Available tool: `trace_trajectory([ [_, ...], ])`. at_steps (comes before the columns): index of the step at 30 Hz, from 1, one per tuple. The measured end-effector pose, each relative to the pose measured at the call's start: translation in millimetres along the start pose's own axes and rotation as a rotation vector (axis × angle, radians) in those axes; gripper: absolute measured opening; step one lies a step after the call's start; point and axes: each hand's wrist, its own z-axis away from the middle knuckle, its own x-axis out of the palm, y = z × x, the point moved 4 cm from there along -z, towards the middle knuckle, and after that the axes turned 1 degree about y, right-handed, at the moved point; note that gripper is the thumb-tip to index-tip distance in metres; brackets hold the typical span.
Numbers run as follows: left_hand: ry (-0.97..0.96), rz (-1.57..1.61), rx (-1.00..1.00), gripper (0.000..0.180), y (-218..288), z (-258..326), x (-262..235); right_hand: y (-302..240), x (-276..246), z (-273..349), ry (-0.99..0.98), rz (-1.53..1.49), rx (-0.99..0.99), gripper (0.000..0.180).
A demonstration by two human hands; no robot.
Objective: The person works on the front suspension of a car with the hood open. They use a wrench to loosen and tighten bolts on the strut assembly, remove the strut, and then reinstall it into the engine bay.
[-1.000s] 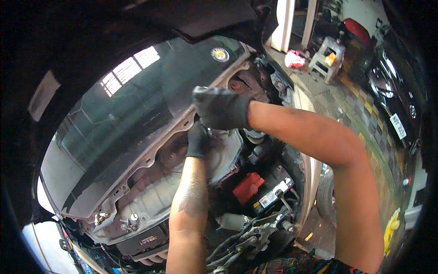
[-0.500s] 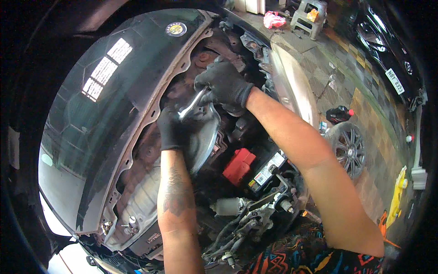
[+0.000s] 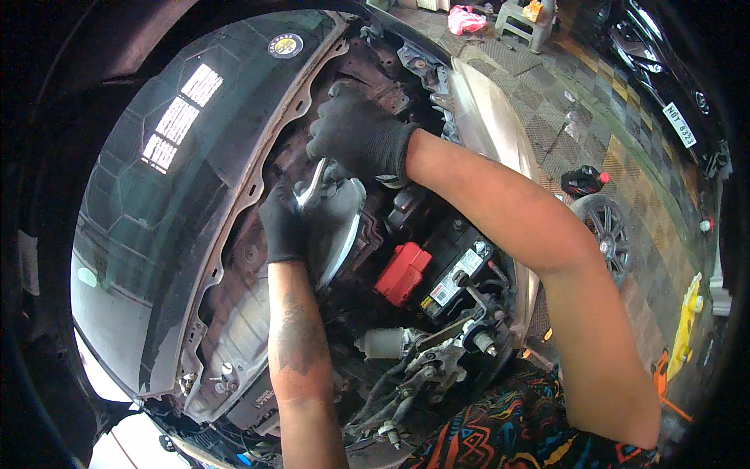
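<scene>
Both of my hands wear black gloves and work deep in a car's open engine bay. My left hand (image 3: 283, 225) is closed around the lower end of a shiny chrome wrench (image 3: 311, 187). At the wrench's upper end my right hand (image 3: 355, 134) is curled into a grip, its knuckles toward the windshield side. What the wrench sits on is hidden by the left hand. Just right of the left hand is a rounded dark metal part (image 3: 344, 242) with a bright edge.
A red terminal cover (image 3: 403, 273) and a black battery (image 3: 457, 277) lie right of my left forearm. Nearer is a wiper motor with linkage (image 3: 387, 344). The windshield (image 3: 164, 203) fills the left. A wheel (image 3: 605, 234), a dark bottle (image 3: 580, 181) and a grey stool (image 3: 527, 27) stand on the floor.
My right hand has shifted left, toward the windshield, and the wrench stands a little steeper. The left hand keeps hold of it. The whole view has also shifted slightly.
</scene>
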Motion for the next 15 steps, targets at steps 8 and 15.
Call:
trace_trajectory([
  [8, -0.137, -0.192, 0.003, 0.037, 4.9, -11.2, -0.4, -10.7, -10.0, -20.5, 0.231, 0.033, -0.100, 0.008],
  [15, 0.294, -0.103, 0.293, 0.033, 6.9, -5.3, 1.1, -32.2, -28.2, -64.1, 0.233, -0.149, -0.260, 0.016],
])
